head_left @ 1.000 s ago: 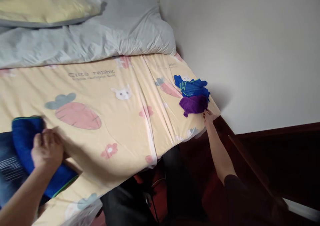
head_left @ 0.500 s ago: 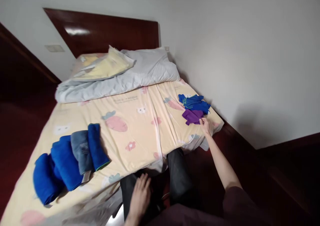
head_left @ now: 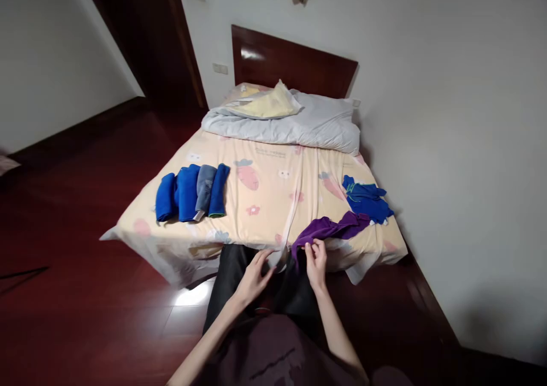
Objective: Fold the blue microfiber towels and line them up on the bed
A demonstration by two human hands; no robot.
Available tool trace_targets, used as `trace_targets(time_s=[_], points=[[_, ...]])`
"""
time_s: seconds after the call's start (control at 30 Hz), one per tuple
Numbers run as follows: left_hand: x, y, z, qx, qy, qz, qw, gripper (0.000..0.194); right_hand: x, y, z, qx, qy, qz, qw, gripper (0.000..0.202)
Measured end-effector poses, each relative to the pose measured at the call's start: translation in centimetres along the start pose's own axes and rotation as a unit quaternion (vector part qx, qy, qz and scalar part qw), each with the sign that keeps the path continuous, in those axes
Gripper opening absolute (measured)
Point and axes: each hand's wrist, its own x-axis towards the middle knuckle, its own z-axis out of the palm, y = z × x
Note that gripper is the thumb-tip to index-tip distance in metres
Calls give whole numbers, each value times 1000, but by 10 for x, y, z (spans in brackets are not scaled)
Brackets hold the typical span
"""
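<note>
My right hand (head_left: 315, 261) pinches one end of a purple cloth (head_left: 327, 226) at the front edge of the bed. The cloth is stretched out in a rumpled strip to the right. Its far end lies against a crumpled blue cloth (head_left: 367, 201) with green trim. My left hand (head_left: 254, 276) hovers over my lap near the bed edge, fingers apart and holding nothing. On the left of the bed, several rolled cloths lie side by side: blue rolls (head_left: 187, 192) and a grey roll (head_left: 205, 187) with a white tag.
A patterned yellow sheet (head_left: 265, 204) covers the bed. Towards the dark wooden headboard (head_left: 294, 61) lie a folded pale quilt (head_left: 316, 124) and a yellow pillow (head_left: 269, 102). A white wall (head_left: 461, 147) stands close on the right; reddish wooden floor (head_left: 106, 295) extends left.
My right hand has drawn the purple cloth toward me and leftward, stretching it out. My left hand has lifted from my thigh toward it. The view has shifted left.
</note>
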Motion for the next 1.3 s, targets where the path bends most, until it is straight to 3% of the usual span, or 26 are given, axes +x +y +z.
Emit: trace_targets(time_s=[0.13,0.27,0.4,0.57,0.77,0.97,1.1,1.23,1.3], points=[[24,31,20,-29,-40,75,996,47,-46,-10,17,3,-62,1,998,39],[16,37,27,4,-79,113,990,40,-67,-12,7,-21,-123,1,992,42],[-6,27,22,69,-100,124,985,44,-76,-13,-5,-84,-167,-8,982,41],[-24,26,3,81,-134,128,979,50,-83,-19,-1,-117,-192,-43,973,47],[-25,32,-26,93,-196,117,969,52,-82,-27,7,-125,-207,-70,968,46],[-27,31,-32,96,-216,116,965,52,-76,-26,6,-127,-229,-62,963,41],[-29,35,-34,54,-199,90,974,49,-66,-21,-2,-166,-241,-64,954,39],[-32,36,-43,12,-151,51,987,46,-45,-6,-22,-265,-271,-42,924,36],[-32,35,-48,9,-126,42,991,43,-34,4,-34,-323,-255,-33,911,37]])
